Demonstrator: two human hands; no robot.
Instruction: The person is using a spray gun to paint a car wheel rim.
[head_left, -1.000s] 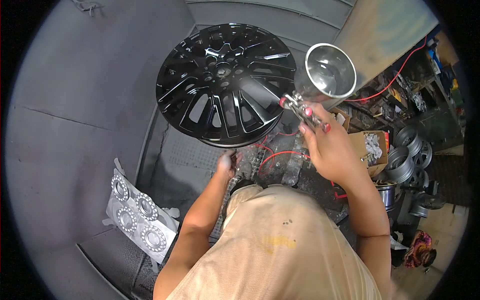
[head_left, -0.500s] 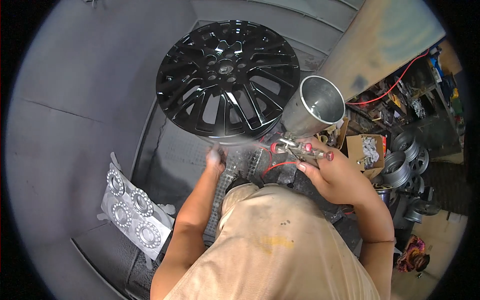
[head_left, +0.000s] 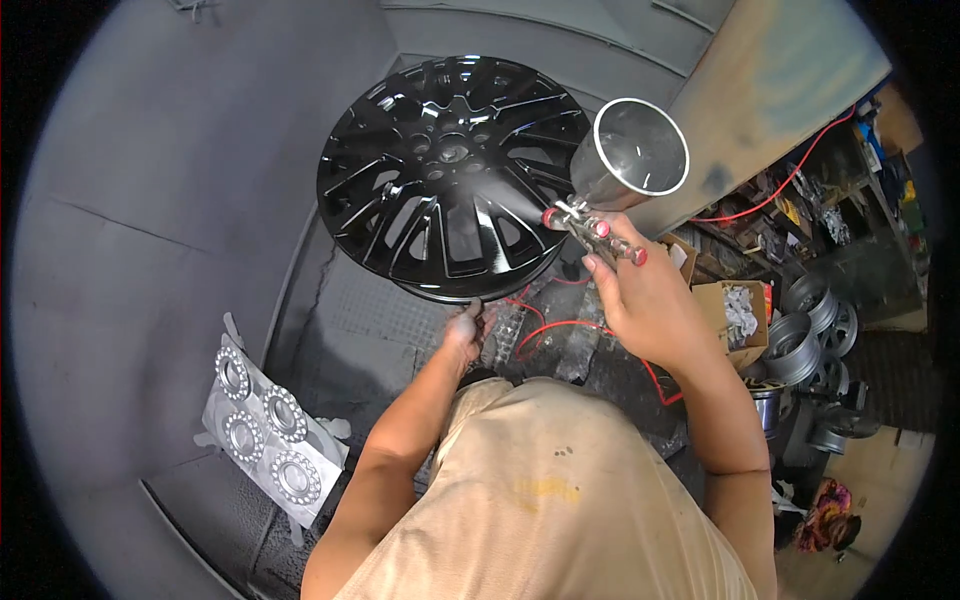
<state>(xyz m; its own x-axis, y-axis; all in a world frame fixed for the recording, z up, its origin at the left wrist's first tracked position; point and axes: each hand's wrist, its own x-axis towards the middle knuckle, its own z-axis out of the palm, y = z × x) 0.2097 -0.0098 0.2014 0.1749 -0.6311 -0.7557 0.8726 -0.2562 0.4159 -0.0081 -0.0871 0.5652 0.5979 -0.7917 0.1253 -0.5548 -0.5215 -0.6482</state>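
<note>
The glossy black alloy wheel [head_left: 455, 180] stands tilted on the grey booth floor, and the left hand [head_left: 466, 326] sits at its lower rim, fingers curled so that I cannot tell whether they grip it. Just right of the wheel, the right hand [head_left: 640, 300] is clenched around a spray gun [head_left: 592, 226] with a metal cup [head_left: 632, 152], nozzle toward the spokes. Left of and below the wheel, four silvery rings [head_left: 262, 430] lie on a sheet.

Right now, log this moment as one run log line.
right hand: grips spray gun with metal cup, aimed at black wheel | left hand: at wheel's lower rim | silver rings: on sheet, left
</note>
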